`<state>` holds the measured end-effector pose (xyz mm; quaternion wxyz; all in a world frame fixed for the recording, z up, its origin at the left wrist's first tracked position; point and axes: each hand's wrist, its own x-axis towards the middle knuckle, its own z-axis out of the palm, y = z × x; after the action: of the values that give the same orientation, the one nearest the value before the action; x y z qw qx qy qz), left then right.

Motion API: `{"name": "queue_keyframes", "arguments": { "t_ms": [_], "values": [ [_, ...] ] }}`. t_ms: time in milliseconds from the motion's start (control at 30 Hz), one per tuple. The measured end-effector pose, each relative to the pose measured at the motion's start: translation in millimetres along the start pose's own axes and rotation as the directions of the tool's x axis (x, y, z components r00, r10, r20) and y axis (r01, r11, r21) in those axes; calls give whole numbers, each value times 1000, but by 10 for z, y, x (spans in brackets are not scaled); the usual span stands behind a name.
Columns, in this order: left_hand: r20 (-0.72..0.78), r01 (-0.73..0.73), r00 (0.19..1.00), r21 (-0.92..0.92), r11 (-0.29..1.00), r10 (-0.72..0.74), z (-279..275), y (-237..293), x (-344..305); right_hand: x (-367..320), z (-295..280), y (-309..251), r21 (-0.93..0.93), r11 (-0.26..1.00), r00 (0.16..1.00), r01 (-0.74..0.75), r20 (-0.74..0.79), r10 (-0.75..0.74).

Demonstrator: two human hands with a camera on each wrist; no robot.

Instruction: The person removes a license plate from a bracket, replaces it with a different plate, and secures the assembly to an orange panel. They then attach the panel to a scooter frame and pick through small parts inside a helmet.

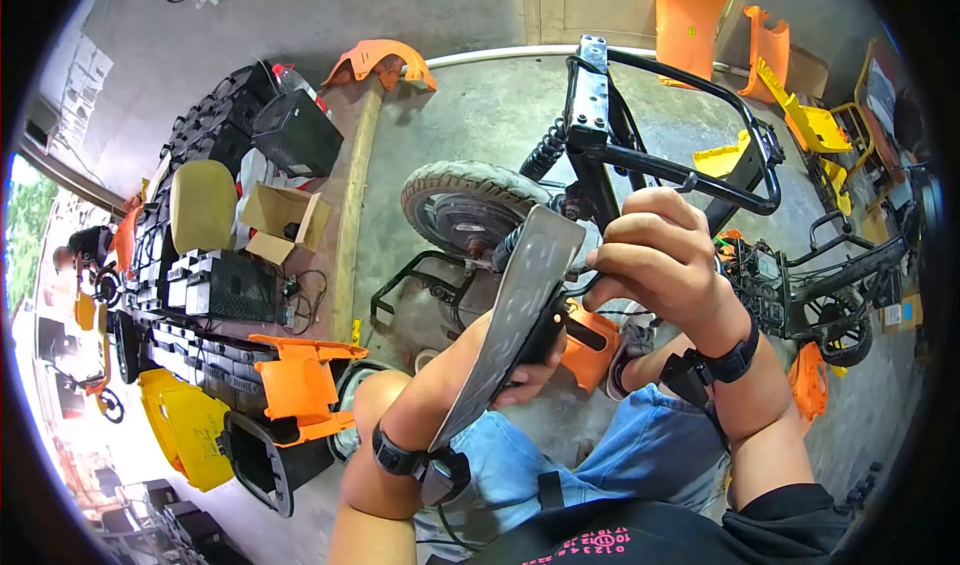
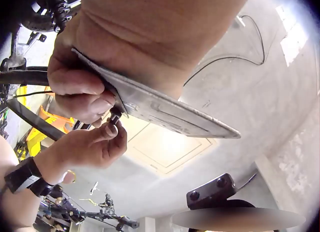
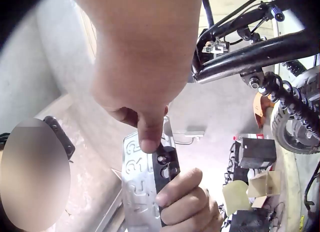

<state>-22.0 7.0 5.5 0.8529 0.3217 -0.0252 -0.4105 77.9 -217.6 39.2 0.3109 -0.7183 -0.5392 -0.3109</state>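
Note:
A thin metal plate point(image 1: 525, 285) with embossed marks stands tilted in front of the person in the head view. The left hand point(image 1: 532, 377) grips it from the far side, its fingers at a black bracket point(image 3: 164, 167) on the plate in the right wrist view. At the plate's upper end, the right hand point(image 1: 665, 260) has bent fingers, and in the left wrist view its thumb and finger pinch a small black part point(image 2: 115, 116) beside the left fingertips. What this part is cannot be told.
A black frame point(image 1: 600, 150) with a wheel point(image 1: 475, 205) stands just beyond the hands. Orange covers point(image 1: 300, 385), a yellow cover point(image 1: 190, 430) and an open cardboard box point(image 1: 285, 220) lie at left. Another partly built vehicle point(image 1: 800, 285) is at right.

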Motion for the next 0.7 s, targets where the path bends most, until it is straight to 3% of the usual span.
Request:
{"name": "queue_keyframes", "arguments": {
  "t_ms": [133,233,433,633,700],
  "values": [
    [-46,12,999,32,999,-11,55,51,-8,-11,25,11,28,999,999,-42,18,42],
    [-9,47,999,-76,996,-48,30,42,-1,-14,34,21,65,995,997,-70,32,68],
    [-60,-55,997,-98,994,50,93,9,5,-11,24,19,107,989,995,-101,24,99],
    [58,-11,998,-137,991,19,-10,-48,64,-34,27,24,158,981,993,-116,0,117],
    [-48,-43,998,-48,998,41,67,-26,97,-38,33,26,183,975,991,-127,-14,131]
  ]
}}
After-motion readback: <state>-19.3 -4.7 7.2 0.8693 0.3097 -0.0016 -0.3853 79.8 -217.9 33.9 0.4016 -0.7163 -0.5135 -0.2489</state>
